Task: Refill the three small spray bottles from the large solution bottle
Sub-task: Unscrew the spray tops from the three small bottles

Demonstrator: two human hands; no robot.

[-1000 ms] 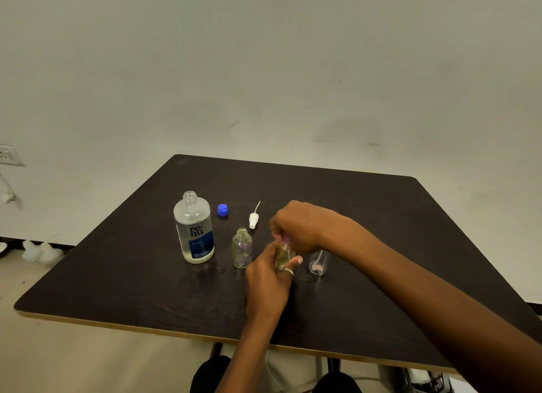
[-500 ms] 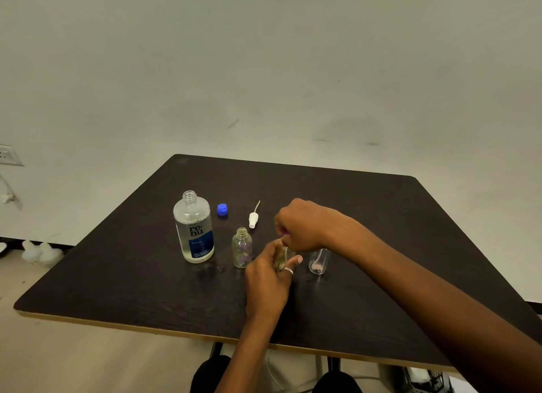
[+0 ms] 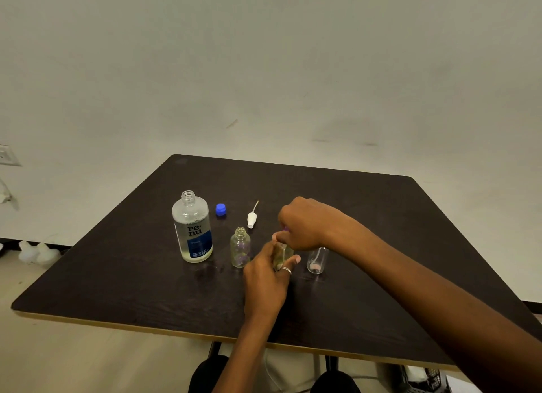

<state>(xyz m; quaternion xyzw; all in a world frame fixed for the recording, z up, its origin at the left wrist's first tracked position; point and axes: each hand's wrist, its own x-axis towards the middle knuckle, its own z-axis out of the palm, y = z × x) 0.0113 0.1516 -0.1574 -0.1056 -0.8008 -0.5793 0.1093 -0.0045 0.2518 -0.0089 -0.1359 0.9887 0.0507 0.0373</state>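
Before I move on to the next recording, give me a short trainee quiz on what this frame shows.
1. True or false: the large solution bottle has its blue cap screwed on.
2. What does the left hand hold? A) the large solution bottle B) the middle small bottle C) the blue cap
3. Fill in: the right hand grips that same bottle at its ___.
Key: 1 false, the cap lies on the table beside the open bottle; 2 B; 3 top.
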